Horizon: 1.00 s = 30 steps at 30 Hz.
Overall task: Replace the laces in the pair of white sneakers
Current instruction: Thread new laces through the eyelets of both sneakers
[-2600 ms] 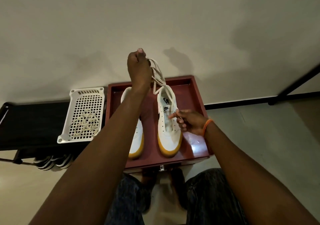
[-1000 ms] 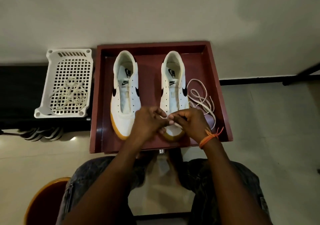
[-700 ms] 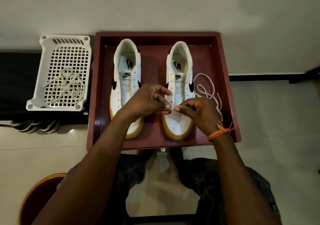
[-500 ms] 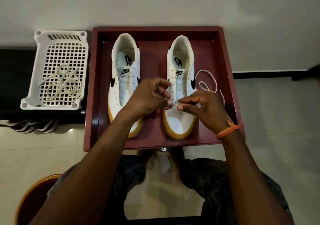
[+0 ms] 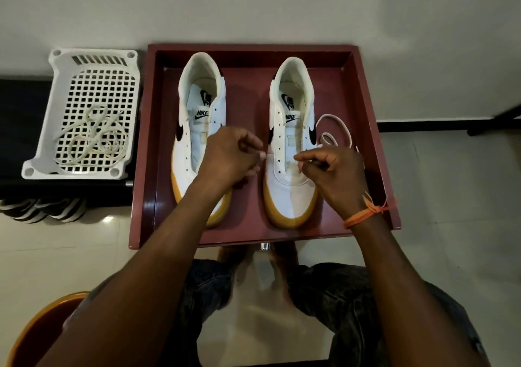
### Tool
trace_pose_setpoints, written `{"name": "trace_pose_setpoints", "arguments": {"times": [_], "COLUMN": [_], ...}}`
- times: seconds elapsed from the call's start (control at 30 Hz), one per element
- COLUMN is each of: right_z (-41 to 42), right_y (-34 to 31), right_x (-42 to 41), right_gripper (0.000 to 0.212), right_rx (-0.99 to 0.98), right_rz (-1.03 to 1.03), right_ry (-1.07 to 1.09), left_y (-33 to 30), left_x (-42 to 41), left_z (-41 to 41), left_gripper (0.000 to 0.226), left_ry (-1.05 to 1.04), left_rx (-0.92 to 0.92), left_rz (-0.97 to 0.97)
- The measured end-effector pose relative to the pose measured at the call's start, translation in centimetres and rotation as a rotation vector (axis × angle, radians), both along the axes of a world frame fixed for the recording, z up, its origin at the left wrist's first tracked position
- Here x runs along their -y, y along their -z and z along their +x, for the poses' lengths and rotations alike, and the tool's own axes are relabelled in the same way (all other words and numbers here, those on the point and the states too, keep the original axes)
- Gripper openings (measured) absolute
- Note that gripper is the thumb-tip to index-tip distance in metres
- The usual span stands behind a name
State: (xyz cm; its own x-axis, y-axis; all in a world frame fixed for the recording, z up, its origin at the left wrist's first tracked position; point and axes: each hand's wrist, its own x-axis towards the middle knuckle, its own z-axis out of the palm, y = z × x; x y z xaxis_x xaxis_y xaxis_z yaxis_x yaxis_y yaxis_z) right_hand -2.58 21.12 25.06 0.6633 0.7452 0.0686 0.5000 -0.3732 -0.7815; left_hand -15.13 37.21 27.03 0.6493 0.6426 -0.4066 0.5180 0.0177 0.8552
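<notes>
White lace (image 5: 335, 129) is pinched by the right hand (image 5: 334, 173) over the right sneaker (image 5: 290, 169). Half a second ago both hands met; now the left hand (image 5: 229, 159), fingers curled, has drawn apart, its grip unclear.

Both sneakers in tray (image 5: 363, 90), side by side: left sneaker (image 5: 194, 129), right sneaker (image 5: 290, 146). Loose lace (image 5: 335, 129) in tray right of right sneaker. Basket (image 5: 84, 56) left of tray, old laces (image 5: 95, 138) inside.

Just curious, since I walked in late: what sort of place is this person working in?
Probably a room at home. A person sits over a pale tiled floor by a plain wall, with white sneakers in a dark red tray and a white plastic basket beside it.
</notes>
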Motion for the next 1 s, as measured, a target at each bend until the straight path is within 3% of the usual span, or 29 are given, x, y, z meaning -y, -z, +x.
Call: {"name": "trace_pose_setpoints", "arguments": {"times": [0.07,0.23,0.5,0.67,1.0], "right_z": [-0.1,-1.6,-1.8,-2.1,0.3], "right_y": [0.1,-0.2,0.0,0.0,0.9], "right_x": [-0.1,-0.6,-1.0,-1.7,-2.4], "right_gripper": [0.013,0.008,0.015,0.018,0.008], "right_rx": [0.098,0.425,0.415,0.541,-0.061], "right_rz": [-0.047,-0.18,-0.227,-0.322,-0.278], "right_ry": [-0.035,0.042,0.03,0.002,-0.105], "left_y": [0.7,0.6,1.0,1.8,2.7], "left_x": [0.2,1.4,2.1,2.7,3.8], "left_z": [-0.3,-0.1,-0.1,0.1,0.0], "left_gripper": [0.006,0.005,0.007,0.012,0.024], "left_ry": [0.041,0.063,0.043,-0.019,-0.113], "left_rx": [-0.066,-0.054,-0.042,-0.037,-0.019], "left_rz": [0.016,-0.016,0.08,0.132,0.158]}}
